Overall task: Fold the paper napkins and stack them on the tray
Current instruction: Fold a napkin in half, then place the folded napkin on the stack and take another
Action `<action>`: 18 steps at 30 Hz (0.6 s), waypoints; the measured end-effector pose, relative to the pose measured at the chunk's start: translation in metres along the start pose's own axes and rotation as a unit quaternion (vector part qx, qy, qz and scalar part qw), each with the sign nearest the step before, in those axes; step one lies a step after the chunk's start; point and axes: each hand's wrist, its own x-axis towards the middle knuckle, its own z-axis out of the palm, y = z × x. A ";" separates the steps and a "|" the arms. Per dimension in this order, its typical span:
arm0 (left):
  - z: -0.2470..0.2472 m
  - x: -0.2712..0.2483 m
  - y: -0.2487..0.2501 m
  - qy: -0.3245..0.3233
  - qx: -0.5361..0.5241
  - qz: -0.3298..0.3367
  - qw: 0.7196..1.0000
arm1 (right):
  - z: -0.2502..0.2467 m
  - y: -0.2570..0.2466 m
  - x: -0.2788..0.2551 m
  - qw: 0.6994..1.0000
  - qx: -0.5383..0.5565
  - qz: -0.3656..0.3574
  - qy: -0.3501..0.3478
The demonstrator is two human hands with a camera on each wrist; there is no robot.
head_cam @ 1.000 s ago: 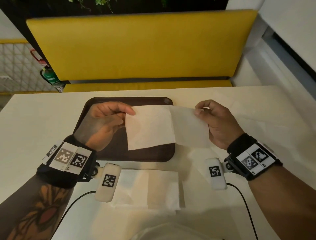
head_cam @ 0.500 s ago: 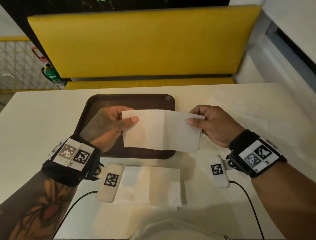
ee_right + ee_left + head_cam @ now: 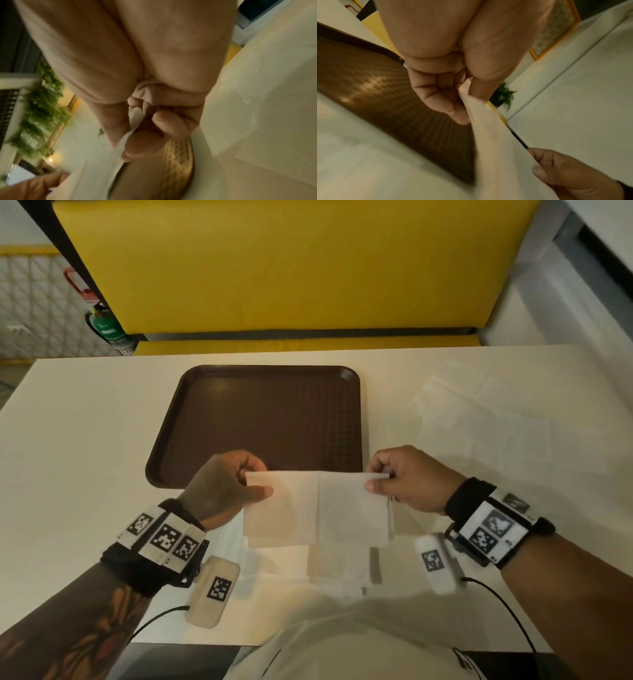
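Note:
A white paper napkin [image 3: 318, 506] hangs in the air between both hands, just in front of the brown tray [image 3: 267, 419]. It looks doubled over, with a vertical crease down its middle. My left hand [image 3: 255, 486] pinches its upper left corner between thumb and fingers; in the left wrist view the left hand [image 3: 464, 97] grips the napkin [image 3: 496, 148]. My right hand [image 3: 378, 477] pinches the upper right corner; in the right wrist view the right hand [image 3: 135, 129] holds the napkin [image 3: 120, 146]. The tray holds nothing.
More white napkins [image 3: 335, 566] lie flat on the cream table [image 3: 75, 460] below the held one, near the front edge. Further unfolded napkins [image 3: 479, 422] are spread right of the tray. A yellow bench [image 3: 291, 265] stands behind the table.
Both hands have drawn the napkin back toward me, off the tray and over the table's front. The napkin went from a loosely spread sheet to a doubled one held by its top corners.

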 end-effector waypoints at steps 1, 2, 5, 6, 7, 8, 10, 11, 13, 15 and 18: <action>0.006 -0.001 -0.009 0.003 0.016 -0.007 1.000 | 0.009 0.005 0.002 1.000 -0.019 0.003 -0.005; 0.012 -0.002 -0.017 0.008 0.032 -0.014 0.999 | 0.018 0.010 0.005 0.999 -0.035 0.009 -0.009; 0.025 -0.004 -0.040 0.026 0.072 -0.031 0.997 | 0.041 0.024 0.011 0.997 -0.075 0.032 -0.016; 0.029 -0.005 -0.045 0.026 0.082 -0.037 0.996 | 0.047 0.026 0.013 0.995 -0.087 0.038 -0.014; 0.031 -0.005 -0.050 0.025 0.091 -0.046 0.994 | 0.052 0.029 0.014 0.995 -0.095 0.042 -0.008; 0.033 -0.006 -0.054 0.022 0.099 -0.053 0.993 | 0.057 0.030 0.014 0.994 -0.102 0.044 -0.002; 0.036 -0.006 -0.057 0.015 0.103 -0.069 0.992 | 0.063 0.031 0.015 0.991 -0.121 0.046 0.008; 0.037 -0.006 -0.058 0.013 0.104 -0.074 0.992 | 0.066 0.032 0.015 0.990 -0.133 0.049 0.011; 0.039 -0.007 -0.059 0.015 0.117 -0.078 0.990 | 0.070 0.033 0.015 0.986 -0.159 0.059 0.007; 0.042 -0.011 -0.058 0.032 0.145 -0.071 0.986 | 0.074 0.031 0.012 0.977 -0.205 0.055 0.011; 0.048 -0.021 -0.056 0.085 0.238 0.002 0.968 | 0.078 0.024 0.006 0.949 -0.308 -0.036 0.055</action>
